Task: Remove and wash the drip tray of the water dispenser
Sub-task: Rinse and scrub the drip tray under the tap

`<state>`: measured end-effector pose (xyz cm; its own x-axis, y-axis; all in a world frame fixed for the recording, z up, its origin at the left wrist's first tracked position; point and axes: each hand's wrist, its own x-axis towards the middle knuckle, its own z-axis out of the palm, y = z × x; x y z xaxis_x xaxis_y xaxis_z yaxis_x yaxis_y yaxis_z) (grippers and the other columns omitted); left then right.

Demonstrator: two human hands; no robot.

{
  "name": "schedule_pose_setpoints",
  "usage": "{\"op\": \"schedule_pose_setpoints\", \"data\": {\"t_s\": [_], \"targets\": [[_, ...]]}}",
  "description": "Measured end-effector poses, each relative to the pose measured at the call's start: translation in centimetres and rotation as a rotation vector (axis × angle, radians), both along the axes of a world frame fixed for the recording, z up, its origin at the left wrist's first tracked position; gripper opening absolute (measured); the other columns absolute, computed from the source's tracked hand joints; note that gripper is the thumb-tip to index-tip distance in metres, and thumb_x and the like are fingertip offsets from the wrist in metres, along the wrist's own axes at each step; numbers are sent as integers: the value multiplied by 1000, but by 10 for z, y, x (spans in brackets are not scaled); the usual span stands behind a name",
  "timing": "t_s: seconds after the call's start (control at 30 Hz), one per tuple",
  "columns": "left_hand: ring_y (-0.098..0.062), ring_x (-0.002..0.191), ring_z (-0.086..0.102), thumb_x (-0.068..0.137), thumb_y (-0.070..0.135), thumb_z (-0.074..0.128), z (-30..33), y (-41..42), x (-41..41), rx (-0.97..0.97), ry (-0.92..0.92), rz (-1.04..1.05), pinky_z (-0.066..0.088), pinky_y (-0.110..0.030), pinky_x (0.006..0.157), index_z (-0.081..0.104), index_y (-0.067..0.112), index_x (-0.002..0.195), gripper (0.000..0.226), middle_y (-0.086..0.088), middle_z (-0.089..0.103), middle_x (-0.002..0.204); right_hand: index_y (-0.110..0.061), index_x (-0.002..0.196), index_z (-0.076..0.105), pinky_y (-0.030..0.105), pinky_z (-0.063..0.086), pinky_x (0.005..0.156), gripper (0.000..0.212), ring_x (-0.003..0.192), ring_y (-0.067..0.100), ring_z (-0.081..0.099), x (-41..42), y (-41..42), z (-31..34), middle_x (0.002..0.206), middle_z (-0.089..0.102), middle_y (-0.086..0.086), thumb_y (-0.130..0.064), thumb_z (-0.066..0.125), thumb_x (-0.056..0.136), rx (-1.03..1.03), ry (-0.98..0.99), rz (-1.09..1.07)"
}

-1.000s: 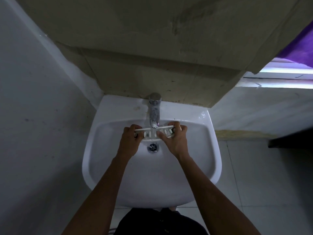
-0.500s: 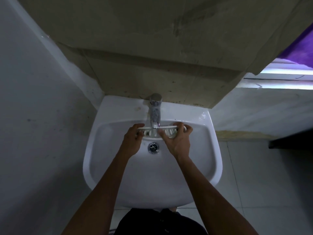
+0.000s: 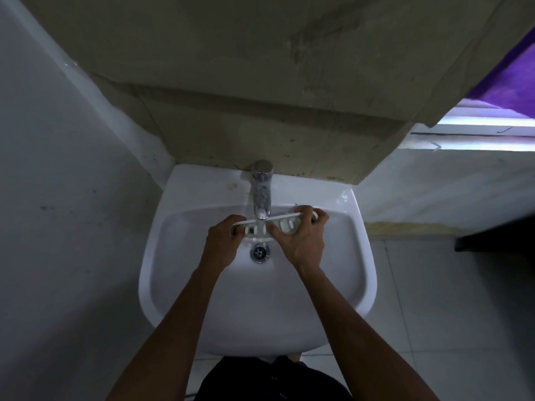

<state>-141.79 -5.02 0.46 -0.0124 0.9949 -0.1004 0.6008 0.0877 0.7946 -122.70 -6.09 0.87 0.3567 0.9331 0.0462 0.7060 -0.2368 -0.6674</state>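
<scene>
A white slotted drip tray [image 3: 285,224] is held on edge inside the white sink [image 3: 359,273], right under the chrome tap [image 3: 262,192]. My left hand [image 3: 224,241] grips the tray's left end with curled fingers. My right hand [image 3: 301,241] grips the right end, its fingers wrapped over the top edge and its thumb against the near face. Much of the tray is hidden by my hands and the spout. I cannot tell whether water is running.
The sink's drain [image 3: 259,252] lies just below the tray. A grey wall [image 3: 58,198] stands close on the left. A stained beige ledge [image 3: 260,134] runs behind the tap. Pale floor tiles [image 3: 448,314] and a dark object [image 3: 498,235] lie to the right.
Both hands have carried the tray a little up and back, closer under the spout. Its right end has risen slightly, and my right fingers have shifted further over the top edge.
</scene>
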Motion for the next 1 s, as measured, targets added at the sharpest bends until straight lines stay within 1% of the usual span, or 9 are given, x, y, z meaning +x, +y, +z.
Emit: {"op": "schedule_pose_setpoints", "data": {"t_s": [0.13, 0.2, 0.27, 0.37, 0.5, 0.63, 0.8, 0.93, 1.0], "targets": [[-14, 75, 69, 97, 11, 53, -4, 4, -10, -124, -143, -74, 57, -20, 72, 63, 13, 123, 28, -12, 70, 104, -29, 113, 45, 38, 60, 73, 73, 100, 20, 57, 6, -3, -4, 125, 34, -1, -69, 76, 60, -18, 37, -6], [-20, 87, 67, 100, 7, 47, -8, 5, -14, -169, -231, -75, 59, -31, 83, 60, 11, 129, 32, -18, 64, 116, -30, 113, 44, 38, 61, 73, 73, 98, 20, 58, 9, -4, -7, 125, 35, 0, -69, 76, 61, -38, 56, 0], [-22, 86, 68, 99, 4, 47, -12, 5, -14, -158, -220, -41, 59, -40, 84, 65, 15, 122, 32, -15, 67, 113, -29, 113, 43, 36, 60, 73, 74, 98, 20, 59, 9, -4, -9, 126, 35, 1, -70, 76, 61, -45, 63, 12], [-19, 75, 70, 94, 4, 52, -16, 5, -12, -166, -213, 24, 61, -44, 78, 69, 28, 103, 30, -7, 71, 96, -30, 113, 44, 36, 60, 74, 74, 99, 20, 58, 8, -5, -10, 126, 34, 0, -72, 74, 60, -43, 69, 19], [-15, 68, 72, 95, 15, 54, -17, 6, -11, -174, -220, 46, 61, -46, 75, 70, 36, 95, 26, 3, 71, 84, -32, 111, 45, 31, 57, 73, 71, 94, 18, 58, 14, -9, -13, 121, 36, -1, -74, 72, 61, -54, 109, 14], [-9, 67, 71, 98, 21, 52, -18, 1, -10, -167, -287, 19, 60, -46, 80, 70, 33, 108, 23, 6, 71, 85, -34, 107, 48, 29, 54, 74, 50, 85, 14, 59, 19, -9, -17, 121, 38, 0, -65, 70, 74, -41, 192, 17], [-17, 78, 67, 98, 15, 54, -19, -2, -11, -185, -340, 90, 61, -40, 80, 66, 14, 121, 26, -15, 69, 109, -24, 107, 58, 32, 55, 78, 17, 86, -15, 52, 27, -6, -23, 113, 51, 11, -38, 54, 98, 2, 264, 67], [-23, 88, 65, 95, 17, 59, -17, -5, -14, -244, -346, 145, 57, -43, 87, 60, 11, 128, 34, -13, 67, 112, -16, 119, 59, 44, 59, 73, 27, 82, 24, 66, 29, -5, -27, 96, 64, 9, -28, 39, 105, -54, 430, 2], [-22, 89, 63, 92, 20, 64, -18, -7, -15, -263, -321, 146, 54, -41, 85, 59, 13, 129, 38, -10, 66, 112, -13, 118, 62, 42, 62, 68, 29, 84, 28, 68, 32, -6, -29, 96, 65, 6, -22, 38, 105, -89, 567, -57]]}}
